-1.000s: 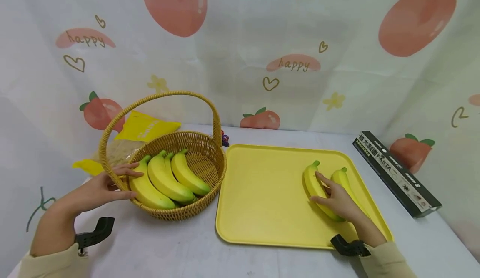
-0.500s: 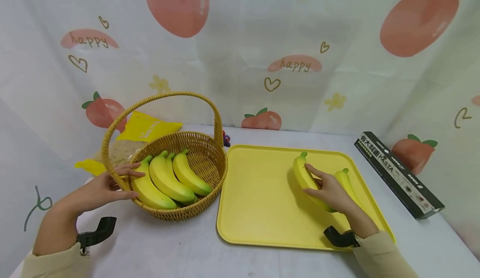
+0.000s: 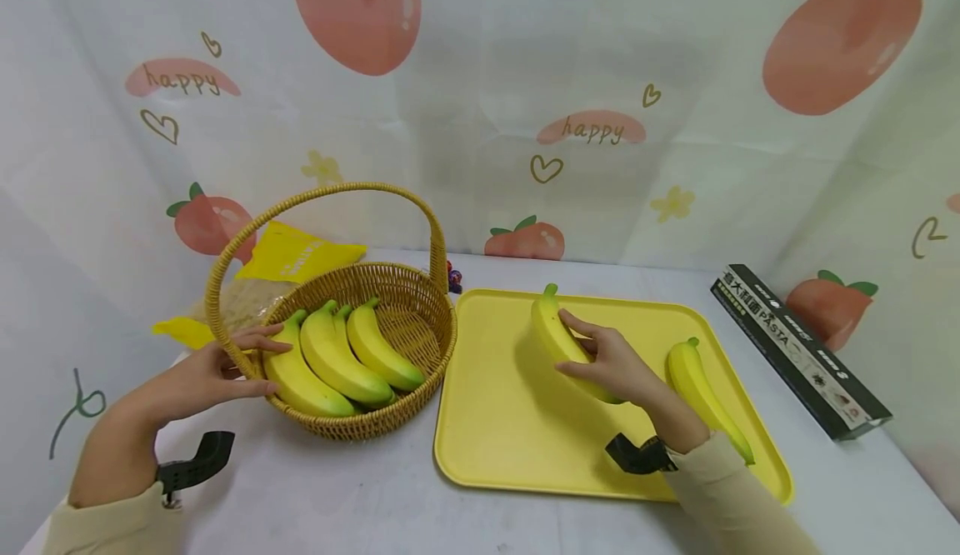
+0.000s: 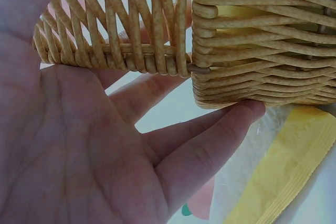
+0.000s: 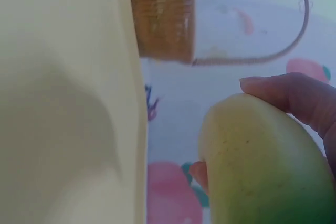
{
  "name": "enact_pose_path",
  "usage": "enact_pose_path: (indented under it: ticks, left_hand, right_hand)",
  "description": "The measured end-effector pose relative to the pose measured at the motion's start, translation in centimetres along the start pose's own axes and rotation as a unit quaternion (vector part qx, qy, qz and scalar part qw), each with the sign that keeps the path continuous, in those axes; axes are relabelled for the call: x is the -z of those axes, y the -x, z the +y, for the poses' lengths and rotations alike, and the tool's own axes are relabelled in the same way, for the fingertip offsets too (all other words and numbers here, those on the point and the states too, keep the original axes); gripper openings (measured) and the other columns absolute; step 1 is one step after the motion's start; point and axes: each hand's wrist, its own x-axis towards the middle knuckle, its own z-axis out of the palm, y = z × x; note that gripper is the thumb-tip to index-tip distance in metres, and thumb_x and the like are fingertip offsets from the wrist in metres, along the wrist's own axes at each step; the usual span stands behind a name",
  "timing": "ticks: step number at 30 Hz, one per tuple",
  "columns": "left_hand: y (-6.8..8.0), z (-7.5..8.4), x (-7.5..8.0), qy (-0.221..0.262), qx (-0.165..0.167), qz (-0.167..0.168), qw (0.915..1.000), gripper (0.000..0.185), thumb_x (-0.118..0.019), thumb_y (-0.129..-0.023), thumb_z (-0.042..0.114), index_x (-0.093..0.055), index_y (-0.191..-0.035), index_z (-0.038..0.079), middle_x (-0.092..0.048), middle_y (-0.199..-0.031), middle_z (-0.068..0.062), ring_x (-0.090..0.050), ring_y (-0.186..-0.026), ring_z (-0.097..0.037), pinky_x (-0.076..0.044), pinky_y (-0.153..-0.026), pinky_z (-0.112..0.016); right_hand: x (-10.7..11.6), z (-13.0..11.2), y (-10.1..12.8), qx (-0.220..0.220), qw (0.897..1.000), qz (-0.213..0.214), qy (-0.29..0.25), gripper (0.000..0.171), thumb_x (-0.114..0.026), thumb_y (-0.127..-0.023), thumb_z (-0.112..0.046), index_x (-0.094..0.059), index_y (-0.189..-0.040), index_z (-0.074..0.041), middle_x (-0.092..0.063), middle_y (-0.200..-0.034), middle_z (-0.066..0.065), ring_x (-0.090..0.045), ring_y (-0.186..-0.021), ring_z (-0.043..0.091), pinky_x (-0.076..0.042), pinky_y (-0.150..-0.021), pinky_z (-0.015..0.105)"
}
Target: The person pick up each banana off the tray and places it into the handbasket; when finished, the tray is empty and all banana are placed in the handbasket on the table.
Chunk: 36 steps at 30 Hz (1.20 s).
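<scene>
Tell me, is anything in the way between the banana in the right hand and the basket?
Nothing visible blocks it. The right hand holds the banana above the yellow tray, and the stretch toward the basket is open. The basket's handle arches overhead, and three bananas already fill its left part.

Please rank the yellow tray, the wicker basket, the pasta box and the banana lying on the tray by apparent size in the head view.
1. Yellow tray
2. Wicker basket
3. Pasta box
4. Banana lying on the tray
</scene>
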Motion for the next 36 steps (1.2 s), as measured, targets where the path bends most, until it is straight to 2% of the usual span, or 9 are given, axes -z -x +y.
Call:
enact_pose_path:
  ticks: [7, 16, 21, 23, 26, 29, 32, 33, 36]
  left_hand:
    - [0.0, 0.1, 0.1, -0.007, 0.003, 0.001, 1.0, 0.049, -0.067, -0.085, 0.023, -0.052, -0.13, 0.014, -0.028, -0.148, -0.019, -0.029, -0.103, 0.027, -0.045, -0.081, -0.013]
    - [0.0, 0.1, 0.0, -0.016, -0.003, 0.0, 0.9999, 0.048, -0.067, -0.085, 0.023, -0.052, -0.13, 0.014, -0.028, -0.148, -0.018, -0.033, -0.108, 0.02, -0.051, -0.086, -0.036]
    - [0.0, 0.1, 0.0, -0.009, -0.005, -0.003, 0.9999, 0.047, -0.067, -0.086, 0.023, -0.053, -0.13, 0.013, -0.028, -0.148, -0.019, -0.03, -0.105, 0.026, -0.049, -0.083, -0.022]
    - [0.0, 0.1, 0.0, -0.006, -0.005, -0.002, 1.0, 0.047, -0.067, -0.085, 0.022, -0.053, -0.13, 0.013, -0.028, -0.148, -0.019, -0.03, -0.104, 0.027, -0.045, -0.081, -0.015]
    - [0.1, 0.2, 0.0, -0.005, -0.003, -0.001, 1.0, 0.047, -0.067, -0.085, 0.023, -0.053, -0.129, 0.013, -0.028, -0.148, -0.02, -0.031, -0.103, 0.027, -0.043, -0.081, -0.013]
    - [0.0, 0.3, 0.0, -0.006, -0.005, 0.001, 1.0, 0.047, -0.067, -0.085, 0.023, -0.053, -0.129, 0.013, -0.028, -0.147, -0.02, -0.031, -0.103, 0.027, -0.043, -0.081, -0.013]
    - [0.0, 0.3, 0.0, -0.007, -0.006, 0.001, 1.0, 0.047, -0.067, -0.085, 0.022, -0.054, -0.129, 0.013, -0.029, -0.147, -0.019, -0.03, -0.103, 0.027, -0.043, -0.082, -0.012]
    - [0.0, 0.3, 0.0, -0.008, -0.006, 0.002, 0.9999, 0.047, -0.067, -0.085, 0.023, -0.054, -0.129, 0.013, -0.029, -0.147, -0.019, -0.03, -0.103, 0.027, -0.043, -0.082, -0.012]
    - [0.0, 0.3, 0.0, -0.012, -0.003, 0.002, 0.9999, 0.047, -0.067, -0.085, 0.023, -0.054, -0.129, 0.013, -0.029, -0.147, -0.019, -0.031, -0.103, 0.027, -0.043, -0.081, -0.012]
  right_hand:
    - [-1.7, -2.2, -1.7, 0.014, 0.999, -0.022, -0.021, 0.075, -0.069, -0.082, -0.008, -0.027, -0.143, 0.002, -0.042, -0.138, 0.027, -0.053, -0.117, 0.038, -0.052, -0.068, 0.021]
    - [-4.3, -6.3, -4.2, 0.053, 0.995, -0.08, -0.001, 0.075, -0.071, -0.081, -0.008, -0.03, -0.143, 0.001, -0.041, -0.142, 0.02, -0.056, -0.117, 0.031, -0.049, -0.073, 0.019]
    - [-5.4, -8.3, -6.0, 0.084, 0.989, -0.113, 0.037, 0.074, -0.071, -0.081, -0.01, -0.03, -0.142, 0.001, -0.043, -0.141, 0.02, -0.059, -0.111, 0.024, -0.046, -0.071, 0.018]
    - [-5.8, -8.9, -7.0, 0.082, 0.988, -0.125, 0.046, 0.074, -0.07, -0.082, -0.011, -0.03, -0.142, 0.0, -0.04, -0.144, 0.018, -0.059, -0.108, 0.022, -0.045, -0.07, 0.018]
    - [-6.5, -9.7, -8.7, 0.068, 0.986, -0.136, 0.068, 0.072, -0.07, -0.082, -0.014, -0.032, -0.142, -0.003, -0.037, -0.147, 0.012, -0.058, -0.104, 0.017, -0.044, -0.07, 0.017]
    - [-7.2, -10.4, -10.5, 0.055, 0.983, -0.146, 0.099, 0.072, -0.071, -0.082, -0.018, -0.033, -0.143, -0.006, -0.059, -0.12, 0.012, -0.056, -0.083, 0.012, -0.04, -0.063, 0.017]
    - [-8.2, -10.9, -12.2, 0.046, 0.979, -0.155, 0.125, 0.074, -0.071, -0.082, -0.022, -0.033, -0.143, -0.008, -0.059, -0.092, 0.007, -0.045, -0.066, 0.011, -0.037, -0.059, 0.018]
    - [-8.5, -11.0, -12.7, 0.041, 0.978, -0.16, 0.128, 0.074, -0.071, -0.082, -0.023, -0.032, -0.143, -0.008, -0.058, -0.089, 0.006, -0.043, -0.064, 0.011, -0.037, -0.058, 0.018]
    - [-9.7, -11.2, -14.1, 0.033, 0.975, -0.173, 0.137, 0.074, -0.071, -0.082, -0.025, -0.033, -0.143, -0.007, -0.061, -0.113, 0.006, -0.043, -0.068, 0.009, -0.037, -0.061, 0.018]
